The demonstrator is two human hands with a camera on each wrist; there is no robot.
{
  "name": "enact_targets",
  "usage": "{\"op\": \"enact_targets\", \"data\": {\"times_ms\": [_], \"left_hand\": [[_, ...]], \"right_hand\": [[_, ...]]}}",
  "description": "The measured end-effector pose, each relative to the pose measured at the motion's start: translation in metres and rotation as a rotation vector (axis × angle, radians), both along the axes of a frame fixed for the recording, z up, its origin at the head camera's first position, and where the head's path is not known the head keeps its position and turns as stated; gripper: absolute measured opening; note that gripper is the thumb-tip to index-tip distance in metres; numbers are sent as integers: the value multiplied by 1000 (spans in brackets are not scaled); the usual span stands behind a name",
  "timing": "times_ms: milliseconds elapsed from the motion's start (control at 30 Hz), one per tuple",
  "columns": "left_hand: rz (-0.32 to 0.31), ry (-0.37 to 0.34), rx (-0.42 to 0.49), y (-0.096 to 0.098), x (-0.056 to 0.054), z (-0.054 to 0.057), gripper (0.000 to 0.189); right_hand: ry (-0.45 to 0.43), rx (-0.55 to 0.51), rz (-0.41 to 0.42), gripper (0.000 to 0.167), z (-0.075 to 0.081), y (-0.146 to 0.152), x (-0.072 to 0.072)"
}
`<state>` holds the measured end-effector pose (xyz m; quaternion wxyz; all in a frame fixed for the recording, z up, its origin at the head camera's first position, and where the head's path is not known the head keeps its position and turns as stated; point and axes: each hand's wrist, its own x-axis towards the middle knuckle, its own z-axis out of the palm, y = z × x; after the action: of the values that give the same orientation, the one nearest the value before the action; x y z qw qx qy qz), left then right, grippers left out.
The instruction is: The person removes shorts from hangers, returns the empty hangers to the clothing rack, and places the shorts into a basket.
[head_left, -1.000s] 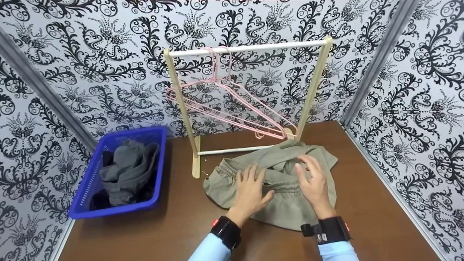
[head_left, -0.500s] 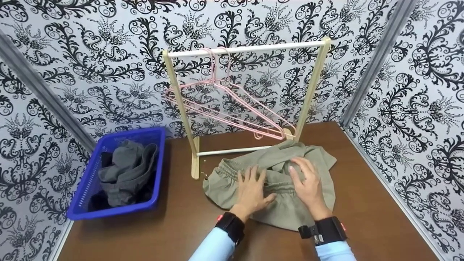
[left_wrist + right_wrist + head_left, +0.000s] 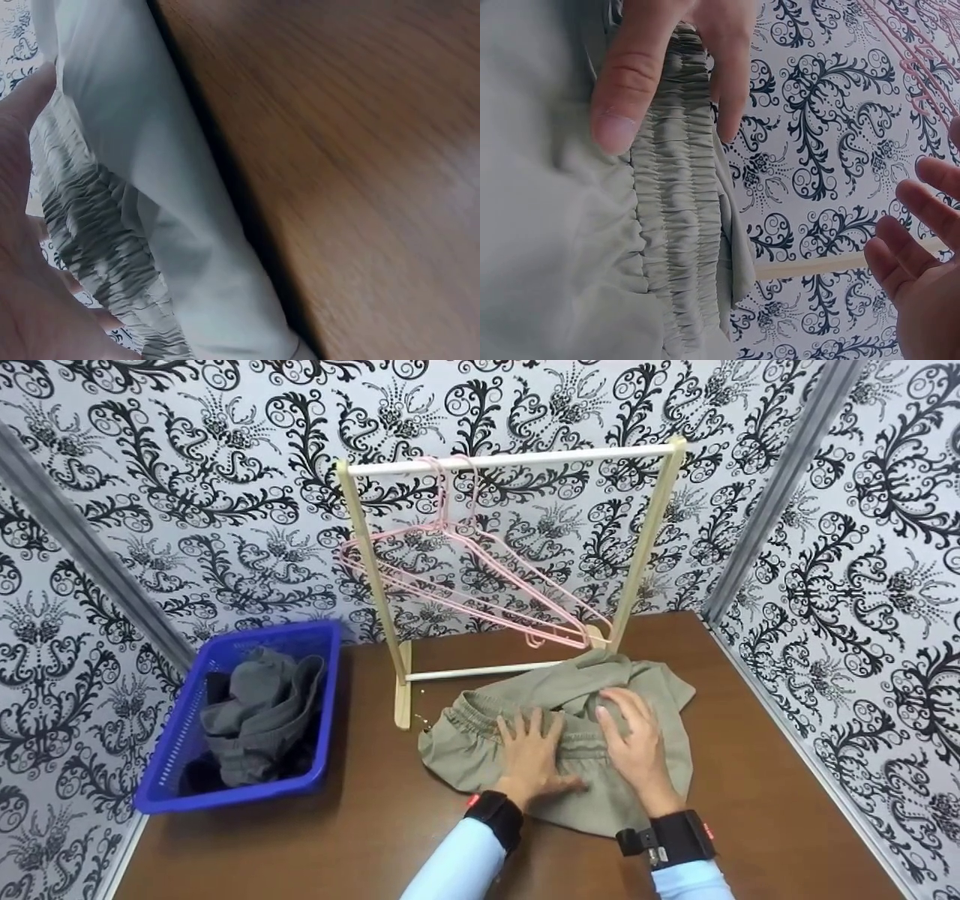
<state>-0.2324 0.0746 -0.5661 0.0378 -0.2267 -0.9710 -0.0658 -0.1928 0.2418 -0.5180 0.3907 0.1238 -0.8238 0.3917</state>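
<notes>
An olive-khaki garment with a gathered elastic waistband [image 3: 469, 716], like shorts, lies bunched on the table. Spread across its waistband is my left hand [image 3: 531, 754], fingers apart and fairly straight. In the right wrist view the left thumb [image 3: 619, 127] lies over the cloth on one side of the gathered band, other fingers on the far side. My right hand [image 3: 636, 742] hovers at or just over the cloth, right of the left hand, fingers loosely bent. The right wrist view shows the right hand's fingers [image 3: 922, 217] apart from the waistband with nothing between them.
Behind the garment stands a small wooden rack [image 3: 646, 547] with a white top bar. Pink hangers [image 3: 487, 559] hang from it, low over the cloth. A blue basket [image 3: 335, 690] with dark grey clothes [image 3: 259, 705] is at the left. Patterned walls enclose the brown table [image 3: 757, 780].
My left hand has shifted right along the waistband, with its fingers spreading wider. My right hand has moved slightly left and lower toward the cloth. The garment has barely moved.
</notes>
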Motion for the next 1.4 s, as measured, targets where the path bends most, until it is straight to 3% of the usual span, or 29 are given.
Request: {"op": "enact_targets", "data": {"times_ms": [367,600,833,1000,1400], "left_hand": [[18,-61,-41,3,-6,-16,122],[49,-75,-65,7,-6,-12,116],[96,-116,29,5,-7,-1,117],[127,-131,91,-1,-9,0,117],[186,-199,130,-19,-10,1,87]], "right_hand": [[-34,20,-1,25,-5,-2,-2],[-91,10,2,24,-9,-2,-2],[-78,3,1,22,-14,-3,-4],[-101,9,-10,22,-17,-4,-4],[-151,7,0,24,-29,-6,-2]]}}
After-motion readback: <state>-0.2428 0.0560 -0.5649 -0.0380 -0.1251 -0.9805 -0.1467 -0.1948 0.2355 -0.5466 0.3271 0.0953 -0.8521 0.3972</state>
